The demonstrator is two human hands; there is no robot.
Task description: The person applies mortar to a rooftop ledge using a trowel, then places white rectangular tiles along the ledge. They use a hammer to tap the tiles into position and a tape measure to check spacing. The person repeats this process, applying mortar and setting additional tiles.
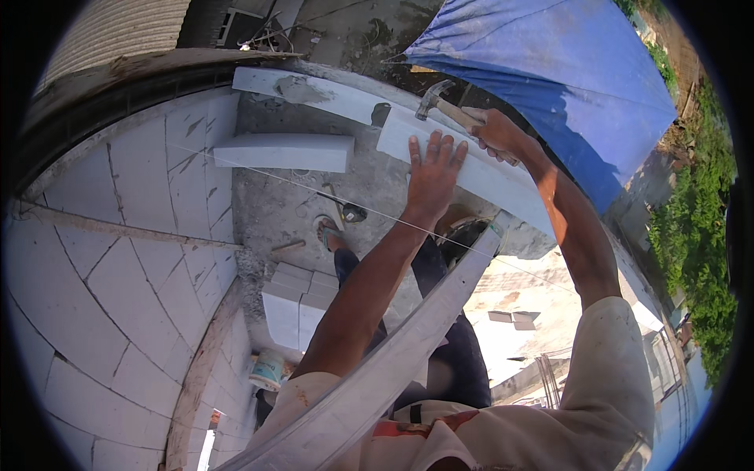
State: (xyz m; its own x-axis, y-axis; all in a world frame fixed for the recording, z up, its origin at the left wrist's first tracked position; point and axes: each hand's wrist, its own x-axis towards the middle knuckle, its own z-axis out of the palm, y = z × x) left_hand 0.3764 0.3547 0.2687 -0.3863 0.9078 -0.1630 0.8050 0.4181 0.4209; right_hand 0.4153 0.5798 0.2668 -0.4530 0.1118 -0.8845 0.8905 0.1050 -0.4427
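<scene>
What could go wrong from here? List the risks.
1. The left hand lies flat on the white rectangular block, close to the wooden-handled claw hammer held in the right hand; a stray blow could hit the fingers.
2. The block sits on top of a wall with open ground visible far below, so a hard tap might push it over the edge.
3. The taut guide string crosses near the left forearm and could be snagged.

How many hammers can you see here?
1. The hammer is gripped in the right hand, raised over the white block that the left hand presses flat. Others may be hidden.
</scene>
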